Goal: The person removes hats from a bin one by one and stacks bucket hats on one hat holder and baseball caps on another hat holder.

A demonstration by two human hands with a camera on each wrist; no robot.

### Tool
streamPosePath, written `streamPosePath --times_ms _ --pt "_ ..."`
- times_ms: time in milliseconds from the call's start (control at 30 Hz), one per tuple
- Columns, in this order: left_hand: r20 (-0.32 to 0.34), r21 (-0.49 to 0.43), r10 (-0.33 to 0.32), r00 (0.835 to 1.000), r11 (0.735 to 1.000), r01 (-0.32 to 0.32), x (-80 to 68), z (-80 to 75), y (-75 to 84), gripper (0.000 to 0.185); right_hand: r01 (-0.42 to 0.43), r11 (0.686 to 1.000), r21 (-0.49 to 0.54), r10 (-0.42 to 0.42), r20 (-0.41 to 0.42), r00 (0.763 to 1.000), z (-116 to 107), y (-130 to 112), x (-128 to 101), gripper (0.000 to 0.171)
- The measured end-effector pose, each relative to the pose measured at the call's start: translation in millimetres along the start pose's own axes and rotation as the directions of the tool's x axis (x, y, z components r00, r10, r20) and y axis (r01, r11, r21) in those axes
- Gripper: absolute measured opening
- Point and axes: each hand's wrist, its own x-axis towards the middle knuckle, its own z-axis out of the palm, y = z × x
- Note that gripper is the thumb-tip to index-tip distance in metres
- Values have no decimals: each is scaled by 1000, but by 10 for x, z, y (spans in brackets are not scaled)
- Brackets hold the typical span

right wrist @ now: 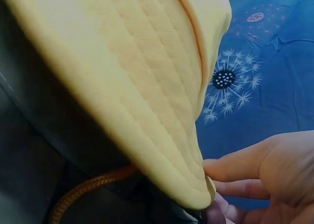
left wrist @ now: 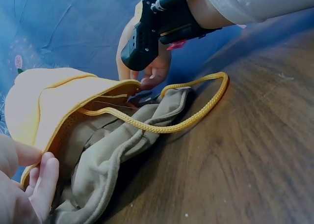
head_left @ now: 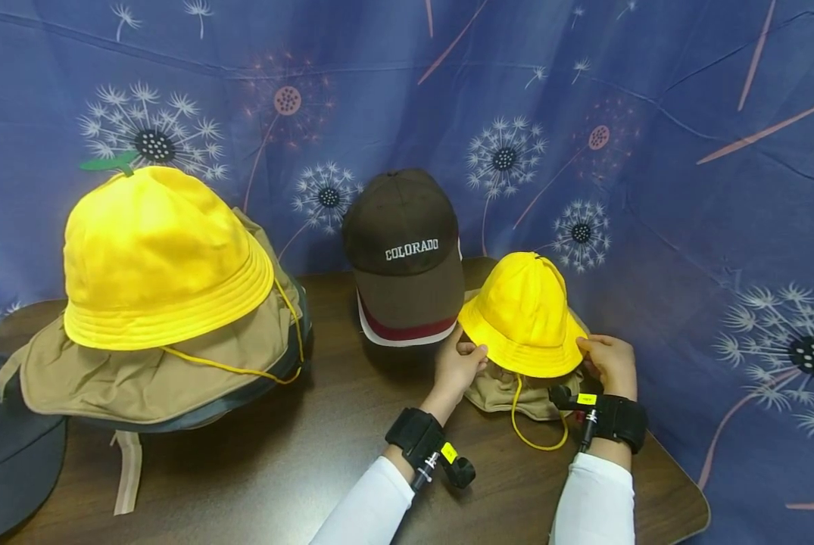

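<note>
A small yellow bucket hat (head_left: 522, 314) sits on top of a crumpled khaki hat (head_left: 505, 392) on the brown table (head_left: 277, 454). My left hand (head_left: 473, 350) pinches the hat's left brim, thumb on top. My right hand (head_left: 587, 347) pinches the right brim. The yellow chin cord (head_left: 539, 435) loops out onto the table in front. In the left wrist view my fingers (left wrist: 37, 177) hold the brim (left wrist: 59, 106) over the khaki hat (left wrist: 113, 150), with the cord (left wrist: 196, 116) beyond. In the right wrist view my thumb (right wrist: 240, 167) meets the brim (right wrist: 147, 96).
A brown cap lettered COLORADO (head_left: 407, 250) stands just behind and to the left. A large yellow bucket hat (head_left: 161, 257) tops a khaki and dark hat stack (head_left: 141, 382) at the left. A dark cap (head_left: 4, 454) lies at the near left edge. Blue dandelion-print cloth (head_left: 686, 189) hangs behind.
</note>
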Motion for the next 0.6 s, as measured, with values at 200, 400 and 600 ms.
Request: streamPosePath --times_ms 200,400,600 --pt "29 -50 4 1000 999 -3 -9 19 49 69 13 989 146 -12 -7 1000 -25 -22 13 56" --pt "42 -96 21 999 995 -17 -31 38 115 69 34 960 277 -18 -59 998 -52 -16 22 40" --pt "70 -185 56 996 982 -42 -56 73 153 71 47 918 394 -38 -31 999 -127 -55 -25 12"
